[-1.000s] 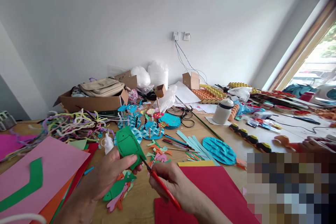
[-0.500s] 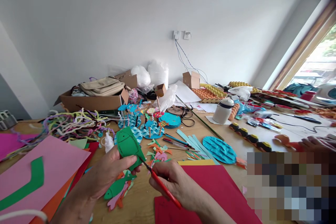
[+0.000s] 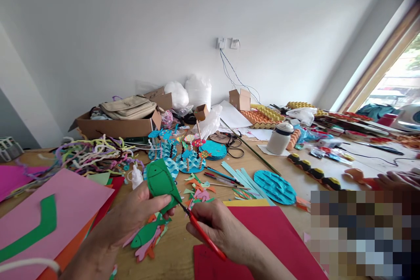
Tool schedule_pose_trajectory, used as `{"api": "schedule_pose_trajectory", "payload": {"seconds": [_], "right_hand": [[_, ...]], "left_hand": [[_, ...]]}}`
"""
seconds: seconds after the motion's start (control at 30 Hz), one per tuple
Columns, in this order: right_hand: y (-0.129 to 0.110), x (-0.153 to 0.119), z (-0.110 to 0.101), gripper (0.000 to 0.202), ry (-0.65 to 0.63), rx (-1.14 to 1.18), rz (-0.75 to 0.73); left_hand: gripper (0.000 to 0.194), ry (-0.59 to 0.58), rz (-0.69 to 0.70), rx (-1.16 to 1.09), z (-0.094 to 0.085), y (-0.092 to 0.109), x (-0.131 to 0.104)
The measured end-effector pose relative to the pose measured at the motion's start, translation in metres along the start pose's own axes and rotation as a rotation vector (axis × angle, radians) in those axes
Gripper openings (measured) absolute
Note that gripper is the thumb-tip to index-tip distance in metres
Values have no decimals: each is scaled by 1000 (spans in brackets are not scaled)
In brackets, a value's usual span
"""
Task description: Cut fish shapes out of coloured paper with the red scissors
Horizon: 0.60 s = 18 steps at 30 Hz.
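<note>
My left hand (image 3: 144,208) pinches a piece of green paper (image 3: 160,180) with a fish outline drawn on it in dark pen. In my right hand (image 3: 213,225) is a pair of red-handled scissors (image 3: 205,236), its blades meeting the lower right edge of the green paper. How far the blades are apart is hard to make out. Below my left hand, a cut green paper fish (image 3: 144,234) lies over pink and orange cut fish shapes (image 3: 149,251). Red paper sheets (image 3: 262,236) lie under and beside my right forearm.
Pink paper (image 3: 75,201) with a bent green strip (image 3: 47,221) lies at left. Paper scraps (image 3: 200,192), pens (image 3: 223,178), blue wave-decorated discs (image 3: 190,164) and a white glue bottle (image 3: 136,178) surround the hands. Another person's hand (image 3: 393,181) rests at far right.
Almost nothing differs. Both hands, the green paper and the scissors keep the same position; the view has shifted very slightly.
</note>
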State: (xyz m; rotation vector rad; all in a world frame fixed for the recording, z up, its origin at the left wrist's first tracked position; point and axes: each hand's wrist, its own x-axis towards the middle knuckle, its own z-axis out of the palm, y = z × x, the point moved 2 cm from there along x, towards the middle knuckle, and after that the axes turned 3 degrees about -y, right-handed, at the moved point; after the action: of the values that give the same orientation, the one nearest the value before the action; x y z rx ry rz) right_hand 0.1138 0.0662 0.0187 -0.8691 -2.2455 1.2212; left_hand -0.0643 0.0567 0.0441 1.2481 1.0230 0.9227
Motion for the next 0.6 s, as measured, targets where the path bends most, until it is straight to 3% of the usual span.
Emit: {"api": "schedule_pose_trajectory", "payload": {"seconds": [0.6], "right_hand": [[4, 3, 4, 30, 19, 11, -4]], "left_hand": [[11, -38, 100, 16, 0, 1, 1]]}}
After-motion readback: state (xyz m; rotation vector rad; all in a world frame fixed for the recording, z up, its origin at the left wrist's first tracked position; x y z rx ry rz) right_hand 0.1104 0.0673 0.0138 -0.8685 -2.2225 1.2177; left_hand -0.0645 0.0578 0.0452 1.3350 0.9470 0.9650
